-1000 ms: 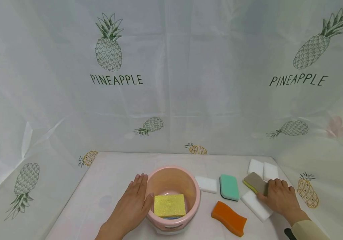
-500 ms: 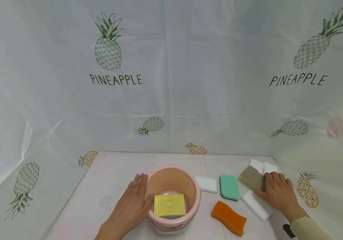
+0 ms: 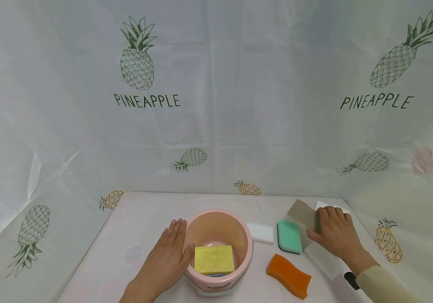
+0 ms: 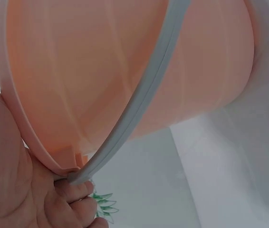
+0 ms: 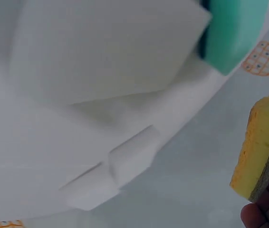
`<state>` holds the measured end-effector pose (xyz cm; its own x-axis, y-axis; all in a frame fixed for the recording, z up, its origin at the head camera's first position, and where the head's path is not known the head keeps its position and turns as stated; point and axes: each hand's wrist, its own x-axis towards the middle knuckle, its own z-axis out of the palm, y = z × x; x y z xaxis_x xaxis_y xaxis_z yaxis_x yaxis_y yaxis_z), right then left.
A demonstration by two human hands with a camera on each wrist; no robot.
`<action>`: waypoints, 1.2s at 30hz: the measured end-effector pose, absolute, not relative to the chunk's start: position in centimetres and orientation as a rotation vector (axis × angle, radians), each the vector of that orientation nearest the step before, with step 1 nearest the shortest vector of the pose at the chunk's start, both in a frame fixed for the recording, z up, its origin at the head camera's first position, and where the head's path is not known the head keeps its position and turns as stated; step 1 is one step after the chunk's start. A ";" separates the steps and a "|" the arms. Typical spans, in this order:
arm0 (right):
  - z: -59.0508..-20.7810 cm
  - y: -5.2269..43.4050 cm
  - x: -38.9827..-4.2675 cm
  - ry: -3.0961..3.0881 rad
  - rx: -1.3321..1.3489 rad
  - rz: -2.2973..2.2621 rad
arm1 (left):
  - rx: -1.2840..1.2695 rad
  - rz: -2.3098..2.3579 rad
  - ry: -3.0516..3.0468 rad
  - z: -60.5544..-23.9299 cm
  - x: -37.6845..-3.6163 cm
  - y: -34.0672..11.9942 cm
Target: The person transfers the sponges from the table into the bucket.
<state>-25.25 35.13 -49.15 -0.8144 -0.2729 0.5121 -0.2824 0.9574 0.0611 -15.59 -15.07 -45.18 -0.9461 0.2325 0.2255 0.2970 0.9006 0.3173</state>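
Observation:
My right hand [image 3: 336, 232] grips a sponge [image 3: 303, 213] by one end, raised above the table. It has a grey-brown scouring face, and its yellow body [image 5: 262, 140] shows in the right wrist view. Flat against the left side of a pink bucket [image 3: 244, 273] lies my left hand [image 3: 163, 263], fingers extended along the outside and thumb by the rim. The left wrist view shows those fingers near the end of the bucket's grey handle [image 4: 146, 85]. Inside the bucket sits a yellow sponge [image 3: 214, 259] with a blue layer beneath.
Right of the bucket lie a white sponge block [image 3: 260, 233], a green sponge [image 3: 289, 237] and a wavy orange sponge [image 3: 288, 275]. Another white block [image 3: 324, 260] lies under the right hand. More white blocks [image 5: 134, 154] sit near the table's far right corner. Pineapple-printed sheeting surrounds the table.
My right hand has lifted the sponge off the white blocks and carried it up and leftward, to beside the green sponge. The left hand and bucket have stayed put.

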 end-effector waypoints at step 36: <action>-40.8 17.1 -22.8 -2.451 0.817 0.243 | -0.421 -0.487 -2.896 -44.9 -15.6 -14.9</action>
